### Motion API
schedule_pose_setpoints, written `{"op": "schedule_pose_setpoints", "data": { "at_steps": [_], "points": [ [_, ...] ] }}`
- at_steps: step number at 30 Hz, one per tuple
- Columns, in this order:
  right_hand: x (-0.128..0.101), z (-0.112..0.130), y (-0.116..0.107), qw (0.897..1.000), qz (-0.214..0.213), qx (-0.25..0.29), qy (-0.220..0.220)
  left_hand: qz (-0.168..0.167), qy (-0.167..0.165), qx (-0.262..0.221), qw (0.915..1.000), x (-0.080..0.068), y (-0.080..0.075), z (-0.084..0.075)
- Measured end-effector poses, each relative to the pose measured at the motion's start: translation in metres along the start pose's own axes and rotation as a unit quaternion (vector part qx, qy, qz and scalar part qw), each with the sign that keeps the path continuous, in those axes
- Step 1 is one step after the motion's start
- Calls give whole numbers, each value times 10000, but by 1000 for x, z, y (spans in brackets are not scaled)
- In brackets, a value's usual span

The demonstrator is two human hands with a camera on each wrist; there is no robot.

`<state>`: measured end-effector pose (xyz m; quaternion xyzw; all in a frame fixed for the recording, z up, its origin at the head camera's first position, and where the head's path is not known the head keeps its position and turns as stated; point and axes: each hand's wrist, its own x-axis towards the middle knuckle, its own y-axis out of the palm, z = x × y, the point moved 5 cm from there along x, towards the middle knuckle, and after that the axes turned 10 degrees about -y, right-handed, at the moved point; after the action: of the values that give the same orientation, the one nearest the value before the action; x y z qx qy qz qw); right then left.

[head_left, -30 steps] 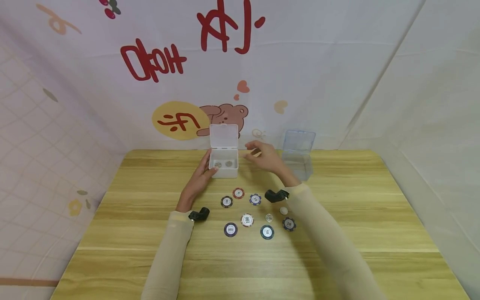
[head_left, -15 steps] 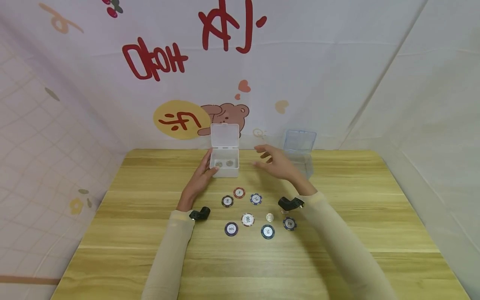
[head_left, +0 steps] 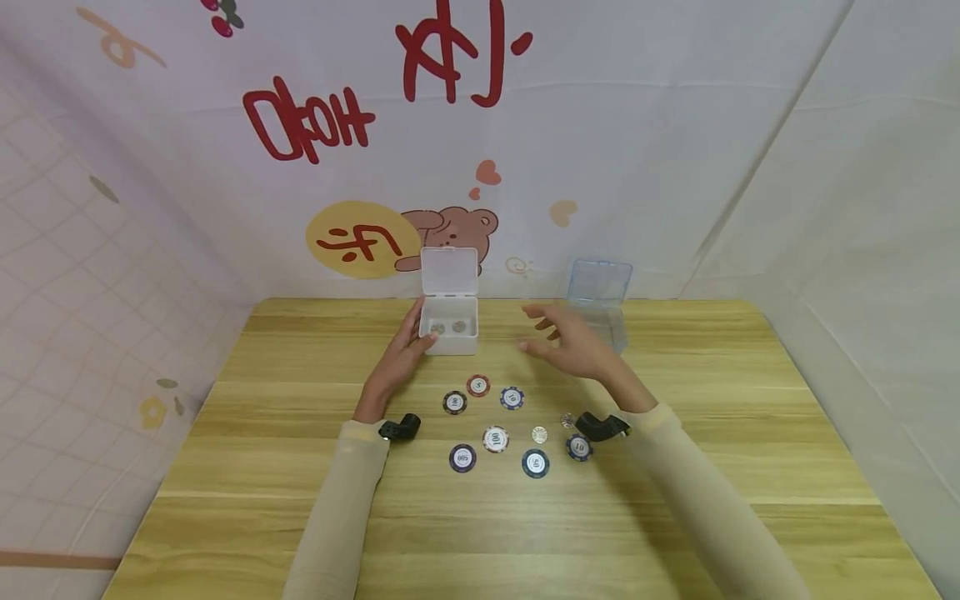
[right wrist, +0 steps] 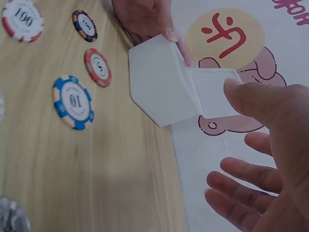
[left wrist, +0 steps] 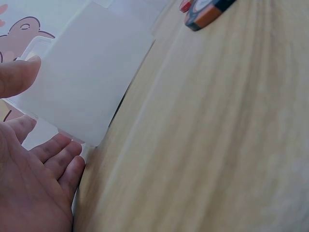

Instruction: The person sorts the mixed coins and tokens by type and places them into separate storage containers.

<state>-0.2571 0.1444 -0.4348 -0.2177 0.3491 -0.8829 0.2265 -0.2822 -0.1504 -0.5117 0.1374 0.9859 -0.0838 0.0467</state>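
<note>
My left hand (head_left: 397,358) holds a small white plastic box (head_left: 453,346) by its left side. The thumb lies at the front rim and the other fingers reach along the side wall; the left wrist view shows them close against the box (left wrist: 91,72). The hinged lid (head_left: 449,271) stands up, and two silvery coins (head_left: 459,327) lie inside. To the right of the box, my right hand (head_left: 573,342) hovers above the table with its fingers loosely spread. Nothing shows between its thumb and fingers in the right wrist view, where the hand (right wrist: 289,145) appears large.
A clear box (head_left: 611,325) with a raised bluish lid stands behind my right hand. Several poker chips lie in front, among them a red chip (head_left: 478,385), a white chip (head_left: 496,439) and a green chip (head_left: 536,463). Two coins (head_left: 540,434) lie among them. A printed cloth hangs behind.
My right hand has moved right and slightly toward me, away from the white box, and its fingers have spread apart. My left hand and the box have stayed in place.
</note>
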Motion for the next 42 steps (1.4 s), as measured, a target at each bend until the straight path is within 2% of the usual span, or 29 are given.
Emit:
{"op": "schedule_pose_setpoints", "data": {
  "at_steps": [5,12,19,25,32,42],
  "points": [
    [-11,1,2,9998,74,-196,10,125,-71,-74,9999,0,0,-4],
    [-25,0,6,9996,113,-218,-124,186,-247,-40,9995,-14,1,-26],
    [-43,-2,8,9998,141,-84,-136,-22,-87,95,9999,0,-1,-1],
    [-60,-7,10,9997,186,-90,-113,89,-180,8,9998,-1,-1,-5],
    [-78,-15,15,9996,264,33,-23,147,-351,73,9992,-16,2,-28],
    [-99,-21,22,9985,382,-389,26,90,-351,1,9993,-15,2,-27]
  ]
}}
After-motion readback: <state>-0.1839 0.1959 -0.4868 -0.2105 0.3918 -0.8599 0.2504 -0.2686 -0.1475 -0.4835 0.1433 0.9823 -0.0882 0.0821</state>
